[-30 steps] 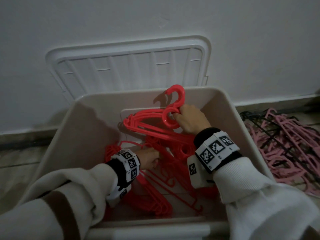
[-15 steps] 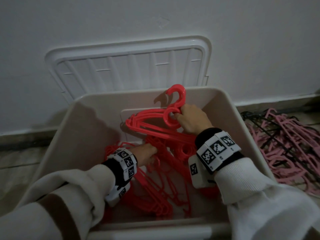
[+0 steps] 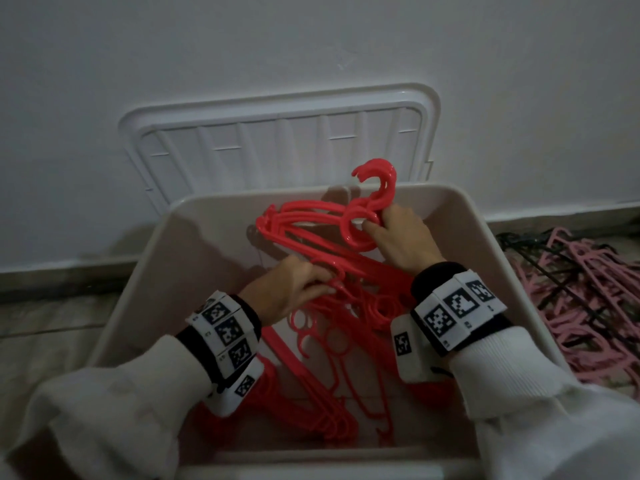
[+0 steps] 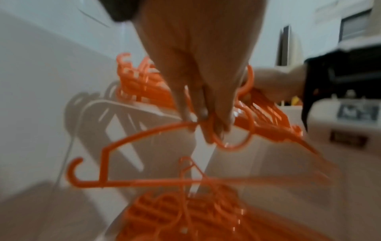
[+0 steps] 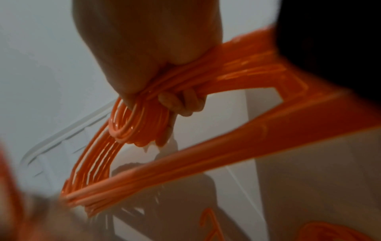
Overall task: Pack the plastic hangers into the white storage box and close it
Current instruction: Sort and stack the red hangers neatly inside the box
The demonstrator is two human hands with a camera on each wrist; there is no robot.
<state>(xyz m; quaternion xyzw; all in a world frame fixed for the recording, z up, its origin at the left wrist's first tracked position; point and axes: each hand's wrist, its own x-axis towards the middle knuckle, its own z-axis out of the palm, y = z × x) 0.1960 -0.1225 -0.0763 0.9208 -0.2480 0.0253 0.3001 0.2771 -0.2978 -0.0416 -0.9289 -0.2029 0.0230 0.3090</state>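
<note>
The white storage box point(image 3: 498, 251) stands open before me with a heap of red plastic hangers point(image 3: 332, 368) on its floor. My right hand point(image 3: 398, 237) grips a bundle of red hangers point(image 3: 311, 223) by their necks near the box's far wall, hooks poking above the rim; in the right wrist view the fingers point(image 5: 181, 102) curl round the stacked necks point(image 5: 134, 127). My left hand point(image 3: 294, 289) pinches one single hanger point(image 4: 144, 154) at its neck, lifted off the heap point(image 4: 185, 212). The box's white lid point(image 3: 277, 140) leans upright against the wall behind.
A pile of pink and black hangers point(image 3: 581, 299) lies on the floor right of the box. The white wall point(image 3: 311, 46) rises directly behind the lid. Tiled floor point(image 3: 52, 313) shows left of the box.
My left hand has risen from the heap toward the bundle, lifting one hanger with it. The right hand has kept its bundle near the far wall, slightly raised.
</note>
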